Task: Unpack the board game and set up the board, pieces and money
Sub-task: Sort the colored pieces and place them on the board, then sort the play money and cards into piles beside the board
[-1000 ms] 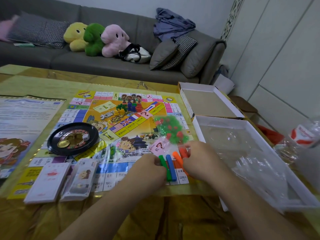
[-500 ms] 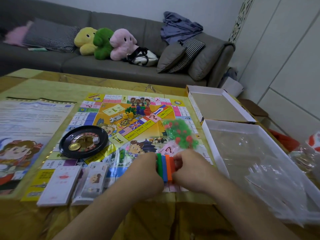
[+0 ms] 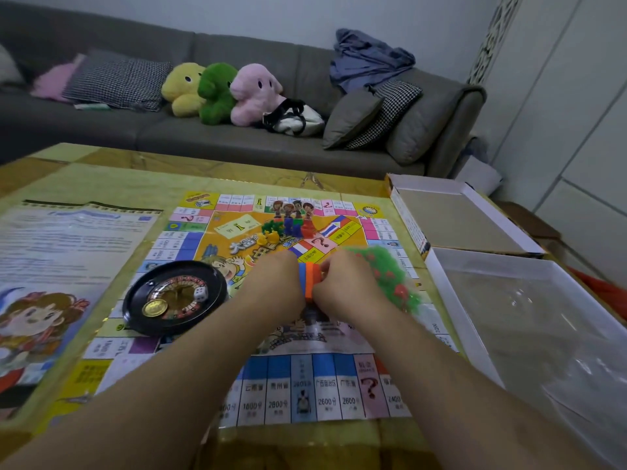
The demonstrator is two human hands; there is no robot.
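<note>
Both hands meet over the middle of the board, fingers curled inward and gripping one small bundle of coloured plastic bars (image 3: 309,281) between them; blue and orange bars show, the rest hidden, so their count cannot be told. The left hand (image 3: 276,286) closes on the bundle's left side, the right hand (image 3: 351,288) on its right.

Just right of the right hand lies one clear bag of small green and red plastic pieces (image 3: 390,276). Under the hands the colourful printed game board (image 3: 305,385) lies flat on the yellow-green bench (image 3: 84,174). Far of the hands, four little clusters of playing pieces (image 3: 286,228), green, yellow, blue and red, stand near the board's centre. On the board's left part sits one black roulette wheel (image 3: 174,296) holding one white die (image 3: 201,294) and one gold coin (image 3: 154,307). Left of the board lies one printed sheet with a cartoon girl (image 3: 51,283). At the right, two white open box halves: the far one (image 3: 454,218) and the near one (image 3: 529,320), lined with clear plastic.
</note>
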